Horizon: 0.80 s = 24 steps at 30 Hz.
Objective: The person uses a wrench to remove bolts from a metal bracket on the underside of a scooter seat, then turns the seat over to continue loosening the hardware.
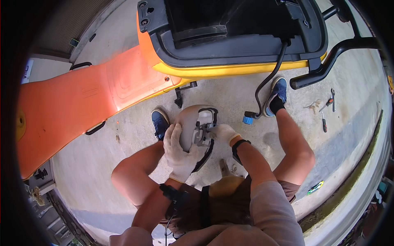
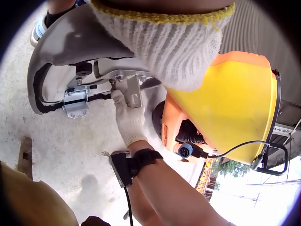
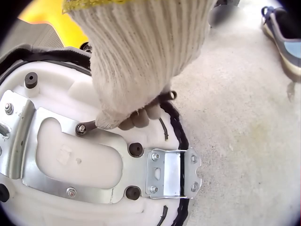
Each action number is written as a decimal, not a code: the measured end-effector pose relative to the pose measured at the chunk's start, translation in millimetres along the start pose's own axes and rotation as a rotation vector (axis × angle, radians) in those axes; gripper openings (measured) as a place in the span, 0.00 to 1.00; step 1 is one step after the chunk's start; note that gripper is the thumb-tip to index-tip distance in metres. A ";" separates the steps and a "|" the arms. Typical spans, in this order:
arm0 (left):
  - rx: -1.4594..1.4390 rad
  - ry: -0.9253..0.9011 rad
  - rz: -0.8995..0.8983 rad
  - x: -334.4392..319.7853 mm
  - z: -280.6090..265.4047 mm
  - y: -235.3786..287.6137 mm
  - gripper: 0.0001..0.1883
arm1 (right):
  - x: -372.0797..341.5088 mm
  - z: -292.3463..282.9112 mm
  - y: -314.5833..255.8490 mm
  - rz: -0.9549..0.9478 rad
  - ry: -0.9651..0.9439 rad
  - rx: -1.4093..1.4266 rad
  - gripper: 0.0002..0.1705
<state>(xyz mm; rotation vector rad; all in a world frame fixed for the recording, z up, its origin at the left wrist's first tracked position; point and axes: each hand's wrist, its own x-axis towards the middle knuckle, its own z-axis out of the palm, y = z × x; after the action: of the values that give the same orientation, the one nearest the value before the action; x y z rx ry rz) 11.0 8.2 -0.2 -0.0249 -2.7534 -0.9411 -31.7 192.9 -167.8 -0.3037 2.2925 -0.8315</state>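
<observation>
The fingers (image 3: pixel 140 118) of the right hand (image 1: pixel 225 134) are curled round a wrench (image 3: pixel 89 125), and the ring end of this wrench sits around a nut (image 3: pixel 82 128) on a metal plate (image 3: pixel 91 194). From the nut, the wrench's long axis goes slantwise, roughly along the plate, and its free end comes out beyond the fist near the rim. The right hand is clearly the nearer one to this nut.

The plate is fixed to the underside of a grey padded seat (image 1: pixel 189 117), which is on the ground between the person's shoes; its underside faces the right hand and its length runs away from the person. The left hand (image 1: pixel 180 153) rests on the outer cover, its fingers extended; how hard they press, I cannot tell. Farther out, beyond the seat, stands an orange and yellow machine (image 1: pixel 230 72), and a screwdriver (image 1: pixel 324 125) lies well apart, to the right.
</observation>
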 end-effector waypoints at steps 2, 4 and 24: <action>0.059 0.010 0.064 -5.2 0.3 1.8 0.38 | 4.4 95.9 15.5 -0.019 0.108 0.058 0.16; -0.003 0.020 0.082 -11.6 3.2 -7.3 0.38 | -7.3 101.5 11.7 -0.060 0.452 0.311 0.16; -0.052 -0.049 -0.007 -3.1 -7.4 -21.6 0.38 | -43.1 -71.1 -9.9 -0.348 0.178 -0.260 0.15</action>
<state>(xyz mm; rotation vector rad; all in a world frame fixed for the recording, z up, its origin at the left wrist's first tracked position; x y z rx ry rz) 13.6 -13.2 -8.2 -0.0470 -2.7746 -1.0265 -46.8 237.6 -98.6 -0.7910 2.5597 -0.7491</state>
